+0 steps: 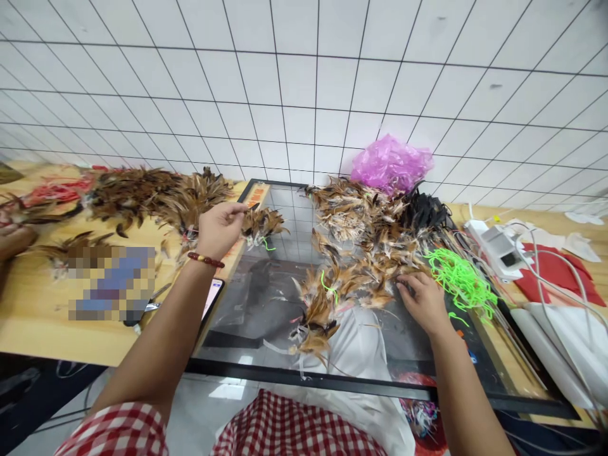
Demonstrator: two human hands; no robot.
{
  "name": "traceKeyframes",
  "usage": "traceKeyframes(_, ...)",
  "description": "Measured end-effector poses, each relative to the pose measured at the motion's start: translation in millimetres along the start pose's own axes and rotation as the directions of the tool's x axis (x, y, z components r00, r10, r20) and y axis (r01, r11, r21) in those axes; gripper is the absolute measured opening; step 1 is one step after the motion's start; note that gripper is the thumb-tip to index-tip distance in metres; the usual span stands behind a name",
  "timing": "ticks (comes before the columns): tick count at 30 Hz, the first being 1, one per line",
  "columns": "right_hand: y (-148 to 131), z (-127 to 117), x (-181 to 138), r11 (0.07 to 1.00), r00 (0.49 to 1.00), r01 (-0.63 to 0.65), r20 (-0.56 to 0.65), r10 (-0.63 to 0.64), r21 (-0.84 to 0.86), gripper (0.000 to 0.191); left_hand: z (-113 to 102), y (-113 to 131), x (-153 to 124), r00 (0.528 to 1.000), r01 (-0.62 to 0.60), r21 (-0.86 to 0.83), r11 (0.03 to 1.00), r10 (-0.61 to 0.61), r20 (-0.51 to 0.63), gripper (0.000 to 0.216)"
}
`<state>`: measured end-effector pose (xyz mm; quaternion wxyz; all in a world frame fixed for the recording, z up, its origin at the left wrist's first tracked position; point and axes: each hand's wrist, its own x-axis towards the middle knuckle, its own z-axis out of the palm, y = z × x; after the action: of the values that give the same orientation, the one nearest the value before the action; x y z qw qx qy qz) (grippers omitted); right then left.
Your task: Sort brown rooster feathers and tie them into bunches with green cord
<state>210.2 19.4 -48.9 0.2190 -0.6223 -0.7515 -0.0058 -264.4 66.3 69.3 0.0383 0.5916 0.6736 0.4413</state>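
Observation:
My left hand (219,228) is raised over the left edge of a glass-topped frame (266,316), its fingers pinched on a small bunch of brown feathers (263,225) tied with a green band. My right hand (422,299) rests low on the glass, fingers curled into the edge of a big heap of brown and white feathers (365,247). Several tied feather bunches (318,310) lie on the glass between my hands. A tangle of bright green ties (458,275) sits just right of my right hand.
More brown feathers (142,196) spread over the wooden table (47,323) at left, beside scissors (152,301) and a phone (212,297). A pink plastic bag (392,163) sits against the tiled wall. A white power strip (494,247), cables and red cloth (555,269) lie right.

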Motion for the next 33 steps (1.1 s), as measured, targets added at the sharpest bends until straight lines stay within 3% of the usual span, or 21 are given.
traceKeyframes(2,1,0,0,1.000,1.000,0.004,-0.004,-0.004,-0.016,0.025,-9,18,-19,0.982,-0.085,0.058,0.995,0.073,0.173,0.024)
traceKeyframes(3,1,0,0,1.000,1.000,0.010,-0.007,-0.010,-0.023,0.024,-11,28,-31,0.949,-0.141,0.070,0.988,0.114,0.293,0.021)
traceKeyframes(6,1,1,0,0.999,0.999,0.031,-0.022,-0.032,-0.033,0.022,-12,56,-73,0.792,-0.249,0.075,0.966,0.158,0.590,0.017)
traceKeyframes(12,0,0,0,0.999,0.998,0.044,-0.046,-0.044,-0.008,0.022,-9,90,-149,0.595,-0.235,0.163,0.958,0.009,0.804,0.020)
traceKeyframes(15,0,0,0,0.999,0.998,0.040,-0.050,-0.040,0.002,0.021,-4,96,-175,0.552,-0.231,0.214,0.949,-0.054,0.832,0.018)
traceKeyframes(19,-2,-1,0,1.000,0.998,0.030,-0.050,-0.030,-0.002,0.020,9,96,-197,0.540,-0.281,0.242,0.929,-0.056,0.840,0.019)
traceKeyframes(22,-2,0,0,1.000,0.998,0.028,-0.051,-0.028,-0.005,0.020,12,92,-195,0.562,-0.229,0.183,0.956,-0.024,0.827,0.016)
traceKeyframes(26,-2,0,0,1.000,0.998,0.031,-0.048,-0.031,-0.002,0.020,-1,85,-169,0.672,0.065,-0.113,0.991,0.040,0.739,0.011)
traceKeyframes(30,-1,1,0,1.000,0.999,0.024,-0.044,-0.024,-0.007,0.020,-22,72,-126,0.721,0.472,-0.384,0.794,-0.097,0.686,0.026)
traceKeyframes(33,0,1,0,1.000,0.999,0.021,-0.033,-0.021,-0.007,0.021,-27,53,-87,0.785,0.542,-0.482,0.689,-0.210,0.583,0.034)
